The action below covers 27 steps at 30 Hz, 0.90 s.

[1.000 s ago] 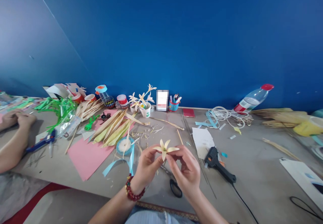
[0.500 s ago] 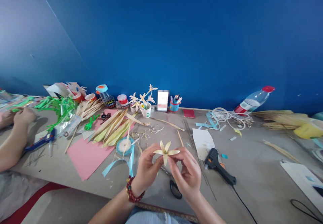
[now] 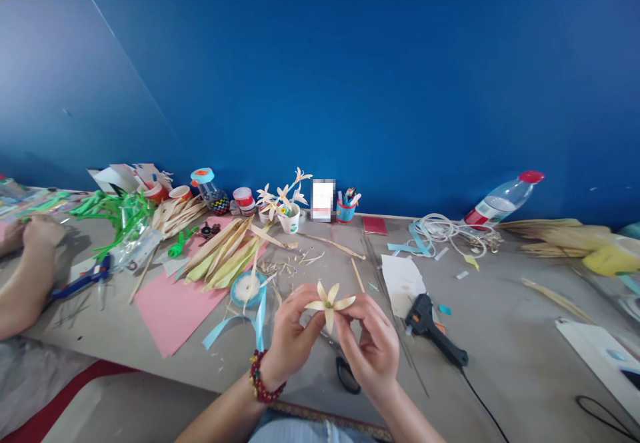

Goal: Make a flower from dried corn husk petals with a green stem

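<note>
Fingertips of our left hand and right hand pinch the pale straw flower between them (petals up), above the bench's near edge.

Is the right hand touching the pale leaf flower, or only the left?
Touching. The head view shows right hand and left hand fingertips both pinching the leaf flower at its base, with no gap.
</note>
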Tool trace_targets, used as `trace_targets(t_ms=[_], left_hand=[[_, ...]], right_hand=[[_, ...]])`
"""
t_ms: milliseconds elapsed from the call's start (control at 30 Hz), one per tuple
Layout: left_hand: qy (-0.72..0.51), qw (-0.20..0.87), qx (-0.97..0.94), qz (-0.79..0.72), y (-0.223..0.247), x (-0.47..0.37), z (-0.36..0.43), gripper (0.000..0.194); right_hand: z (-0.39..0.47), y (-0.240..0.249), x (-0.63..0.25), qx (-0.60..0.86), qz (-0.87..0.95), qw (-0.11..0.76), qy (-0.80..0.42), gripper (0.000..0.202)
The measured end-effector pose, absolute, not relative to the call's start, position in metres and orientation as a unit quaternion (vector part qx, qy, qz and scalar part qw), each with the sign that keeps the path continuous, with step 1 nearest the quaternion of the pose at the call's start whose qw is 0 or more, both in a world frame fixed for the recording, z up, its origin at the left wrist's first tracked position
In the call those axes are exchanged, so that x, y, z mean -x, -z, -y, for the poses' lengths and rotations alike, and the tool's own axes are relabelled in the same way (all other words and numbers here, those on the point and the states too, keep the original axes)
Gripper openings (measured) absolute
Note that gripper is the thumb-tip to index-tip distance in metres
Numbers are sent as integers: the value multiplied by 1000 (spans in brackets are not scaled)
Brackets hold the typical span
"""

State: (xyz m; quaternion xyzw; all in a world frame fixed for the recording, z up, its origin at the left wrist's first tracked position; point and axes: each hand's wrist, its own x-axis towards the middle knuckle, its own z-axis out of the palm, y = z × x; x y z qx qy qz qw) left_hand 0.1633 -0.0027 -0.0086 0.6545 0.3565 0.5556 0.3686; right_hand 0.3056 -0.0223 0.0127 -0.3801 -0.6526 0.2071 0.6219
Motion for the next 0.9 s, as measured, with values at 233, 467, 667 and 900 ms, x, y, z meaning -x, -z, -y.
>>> trace_targets(t_ms=[233,467,667,900], left_hand=[[-551,401,-635,-365,10,-165,3,11],[-528,566,-512,-371,17,-165,2,20],[-526,615,-471,-351,13,-166,1,19],[-526,649,-429,-345,10,-167,2,18]], right_hand=[[23,-10,-307,382,645,628,-208,17],[20,-10,-306,406,630,614,-246,12],[18,-12,-307,404,638,610,-240,13],[18,-11,-310,406,638,601,-259,11]])
